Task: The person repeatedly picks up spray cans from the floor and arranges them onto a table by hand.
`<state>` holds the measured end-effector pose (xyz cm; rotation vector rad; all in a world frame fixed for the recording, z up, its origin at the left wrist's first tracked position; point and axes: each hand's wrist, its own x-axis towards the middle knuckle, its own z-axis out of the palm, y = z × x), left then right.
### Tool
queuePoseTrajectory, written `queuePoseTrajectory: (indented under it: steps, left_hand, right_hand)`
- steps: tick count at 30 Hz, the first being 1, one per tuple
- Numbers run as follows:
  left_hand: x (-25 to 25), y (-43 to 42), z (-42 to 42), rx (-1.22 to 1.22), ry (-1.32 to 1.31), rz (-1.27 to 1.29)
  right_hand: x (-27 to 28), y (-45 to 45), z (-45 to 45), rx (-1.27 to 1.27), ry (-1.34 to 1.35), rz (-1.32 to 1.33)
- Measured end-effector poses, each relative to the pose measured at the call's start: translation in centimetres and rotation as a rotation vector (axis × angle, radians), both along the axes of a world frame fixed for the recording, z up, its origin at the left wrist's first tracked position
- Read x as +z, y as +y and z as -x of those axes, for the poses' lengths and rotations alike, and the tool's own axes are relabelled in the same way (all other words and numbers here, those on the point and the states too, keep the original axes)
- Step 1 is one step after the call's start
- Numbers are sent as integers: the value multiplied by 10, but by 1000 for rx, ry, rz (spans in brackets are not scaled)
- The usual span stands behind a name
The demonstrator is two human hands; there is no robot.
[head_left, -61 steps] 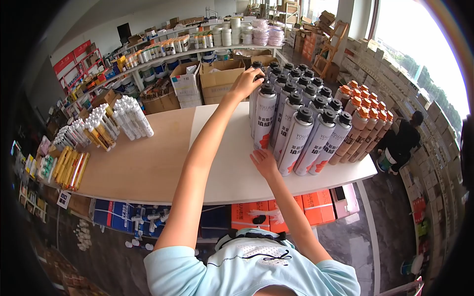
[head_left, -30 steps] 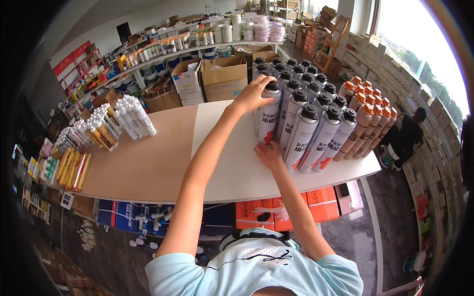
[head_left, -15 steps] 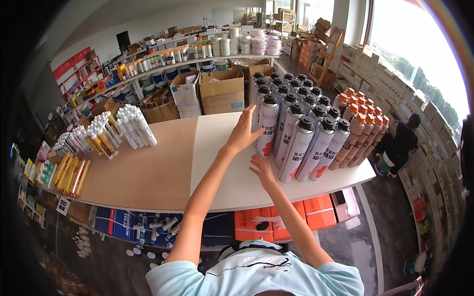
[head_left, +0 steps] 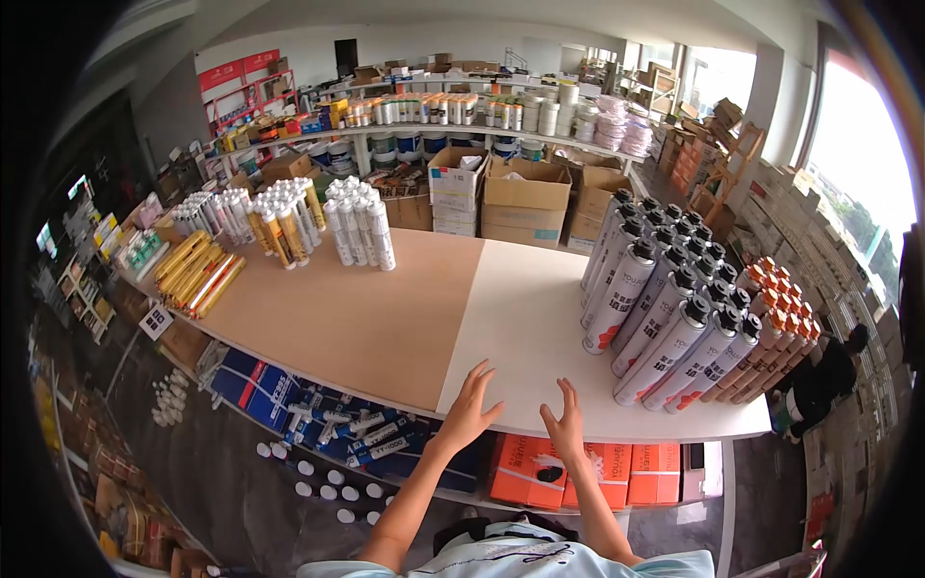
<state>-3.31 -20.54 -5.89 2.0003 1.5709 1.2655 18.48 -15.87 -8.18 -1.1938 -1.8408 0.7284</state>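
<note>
Black-capped cans (head_left: pixel 663 353) stand clustered on the desk (head_left: pixel 385 299), between one and two o'clock from the right hand (head_left: pixel 568 427) and apart from it. I have that hand wide, fingers spread; the left hand (head_left: pixel 466 416), at its nine o'clock, is wide too. Orange-capped cans (head_left: pixel 771 342) crowd the cluster's three o'clock side. I see the front cans partly blocking those behind.

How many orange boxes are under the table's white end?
3 in view, side by side: left box, middle box, partly behind the right forearm, and right box. More may be hidden behind.
</note>
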Motion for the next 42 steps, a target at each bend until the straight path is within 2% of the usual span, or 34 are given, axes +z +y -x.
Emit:
queuePoseTrajectory:
  steps: [4, 8, 12, 18, 21, 24, 27, 36, 42]
  left_hand:
    - [-17, -56, -2, 182, -36, 13]
    - [-16, -102, -12, 406, 45, 8]
    - [-12, -157, -36, 662, 24, 46]
    - [-33, -272, -105, 1146, 71, 236]
    - [-37, -337, -155, 1419, -44, 279]
    - [-35, -396, -207, 1661, -103, 329]
    - [-40, -435, -255, 1866, -163, 317]
    - [-59, -559, -348, 2269, -271, 112]
    - [-82, -647, -407, 2368, -270, 178]
  right_hand:
    - [20, -16, 20, 220, -56, -54]
    - [35, -27, 40, 450, -71, -51]
    - [30, -47, 53, 682, -106, -30]
    - [-17, -115, 72, 1157, -83, 26]
    - [-44, -170, 78, 1432, -60, 17]
    - [-44, -232, 73, 1699, -107, 96]
    - [-53, -284, 67, 1940, -88, 5]
    - [-68, -416, 39, 2273, -203, -94]
    - [-95, -528, 1, 2358, -264, -103]
